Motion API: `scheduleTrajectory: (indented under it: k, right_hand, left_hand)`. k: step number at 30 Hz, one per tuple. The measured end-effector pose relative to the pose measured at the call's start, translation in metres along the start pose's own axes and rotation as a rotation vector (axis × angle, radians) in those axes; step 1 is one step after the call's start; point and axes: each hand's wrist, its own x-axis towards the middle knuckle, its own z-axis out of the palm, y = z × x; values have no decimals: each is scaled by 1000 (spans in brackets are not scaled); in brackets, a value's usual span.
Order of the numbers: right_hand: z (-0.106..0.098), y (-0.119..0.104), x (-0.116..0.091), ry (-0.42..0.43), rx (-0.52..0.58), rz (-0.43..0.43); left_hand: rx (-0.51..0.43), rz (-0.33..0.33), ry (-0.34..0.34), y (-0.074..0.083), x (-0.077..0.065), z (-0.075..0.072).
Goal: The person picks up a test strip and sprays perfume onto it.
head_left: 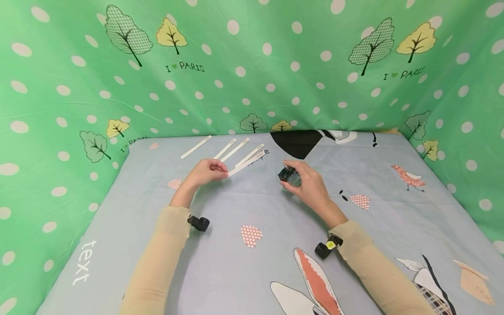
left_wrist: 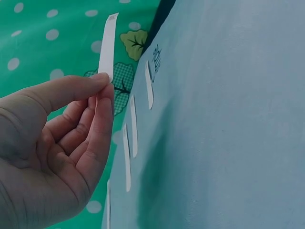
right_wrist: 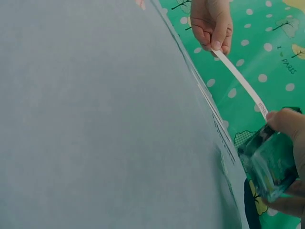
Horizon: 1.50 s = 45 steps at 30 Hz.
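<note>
My left hand [head_left: 208, 171] pinches the lower end of a white paper test strip [left_wrist: 107, 50] between thumb and forefinger, its small printed end pointing away. My right hand [head_left: 310, 181] grips a clear, greenish glass perfume bottle [head_left: 291, 176] with a dark top, thumb on one side and fingers on the other. In the right wrist view, the bottle [right_wrist: 272, 164] is tilted and partly covered by the fingers, and the strip's printed end appears close to the thumb. Several more white strips [head_left: 196, 147] lie side by side on the cloth beyond my left hand.
A grey-blue printed cloth [head_left: 220, 262] covers the table. Behind it and at both sides hangs a green polka-dot curtain [head_left: 267, 65]. Small black cameras are strapped to the left wrist [head_left: 200, 223] and the right wrist [head_left: 325, 250].
</note>
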Motion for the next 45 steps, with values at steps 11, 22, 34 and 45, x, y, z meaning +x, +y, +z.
scheduleTrajectory:
  k: [11,22,34,45]
  right_hand:
    - [-2,3,-1,-6,-1,-6]
    - [-3,3,-2,-2,-1,-15]
    - [-2,2,-2,-8,3,-6]
    - [-1,0,-3,-6,3,-4]
  left_hand:
    - [-13,2,10,1,0,-6]
    - [-23,-13,34,-3,-1,-10]
    - [-42,-27,56,-10,-4,-20]
    - [-92,-62,93,-15,-5,-28]
